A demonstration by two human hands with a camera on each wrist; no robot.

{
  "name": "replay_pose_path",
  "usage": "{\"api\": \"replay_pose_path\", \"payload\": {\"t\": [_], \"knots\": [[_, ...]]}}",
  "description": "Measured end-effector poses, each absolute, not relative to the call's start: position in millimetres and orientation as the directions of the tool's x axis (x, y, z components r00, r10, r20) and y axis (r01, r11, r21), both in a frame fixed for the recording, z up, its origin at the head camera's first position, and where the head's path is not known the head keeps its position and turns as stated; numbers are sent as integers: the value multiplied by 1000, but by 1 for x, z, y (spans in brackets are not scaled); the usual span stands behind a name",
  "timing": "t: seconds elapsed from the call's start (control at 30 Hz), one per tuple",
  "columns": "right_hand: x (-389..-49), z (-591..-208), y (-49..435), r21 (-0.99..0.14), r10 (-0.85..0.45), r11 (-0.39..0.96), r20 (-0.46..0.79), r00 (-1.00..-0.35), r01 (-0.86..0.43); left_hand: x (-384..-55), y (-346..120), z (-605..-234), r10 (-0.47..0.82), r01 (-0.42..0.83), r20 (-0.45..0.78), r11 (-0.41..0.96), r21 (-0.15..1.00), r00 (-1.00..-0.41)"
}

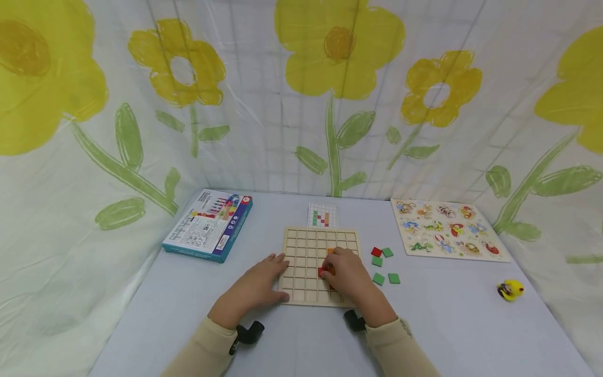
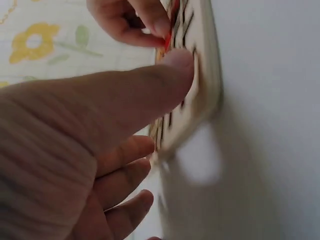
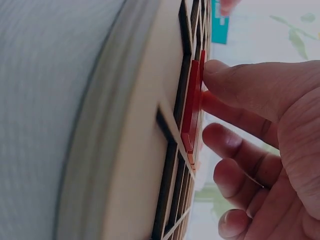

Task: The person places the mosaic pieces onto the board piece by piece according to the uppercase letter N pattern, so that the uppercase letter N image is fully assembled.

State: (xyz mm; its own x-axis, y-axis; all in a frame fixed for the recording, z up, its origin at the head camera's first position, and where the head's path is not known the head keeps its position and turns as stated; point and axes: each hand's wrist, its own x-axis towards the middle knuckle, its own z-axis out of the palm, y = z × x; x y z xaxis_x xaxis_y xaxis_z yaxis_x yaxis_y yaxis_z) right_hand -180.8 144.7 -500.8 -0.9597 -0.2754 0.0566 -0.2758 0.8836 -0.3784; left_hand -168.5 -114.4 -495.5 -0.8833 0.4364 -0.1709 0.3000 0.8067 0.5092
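Head view shows a square wooden grid board flat on the white table, a hand at either side. The left hand lies with its fingers extended and apart, touching the board's left edge, its thumb near the close corner; it grips nothing. The right hand is over the board's right half, fingers curled, thumb and index finger pinching a red tile at the grid. An orange tile lies in the grid just beyond those fingers, and the right wrist view shows a second red tile nearer the board's close edge.

Right of the board lie a loose red tile and five pieces in all, the others being green tiles. A pattern card lies at the far edge. A boxed toy is at left, an insect puzzle at far right, and a small yellow-and-black toy nearer.
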Motion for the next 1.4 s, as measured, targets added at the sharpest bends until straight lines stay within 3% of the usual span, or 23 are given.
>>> {"api": "replay_pose_path", "payload": {"t": [0.37, 0.5, 0.7, 1.13, 1.4], "knots": [[-187, -496, 161, -476, -178, 856, 90, -980, -200, -173, -124, -496, 417, 254, -216, 811, 527, -883], [-199, -490, 197, -517, -25, 853, 84, -996, -65, -173, -122, -496, 419, 255, -219, 811, 526, -881], [-210, -493, 247, -463, 130, 878, -17, -991, 123, -172, -121, -494, 406, 242, -226, 817, 523, -885], [-213, -498, 261, -464, 117, 876, -53, -992, 128, -169, -120, -492, 401, 232, -227, 814, 533, -887], [-213, -499, 254, -538, 141, 828, -76, -987, 160, -169, -121, -491, 405, 232, -228, 811, 538, -886]]}}
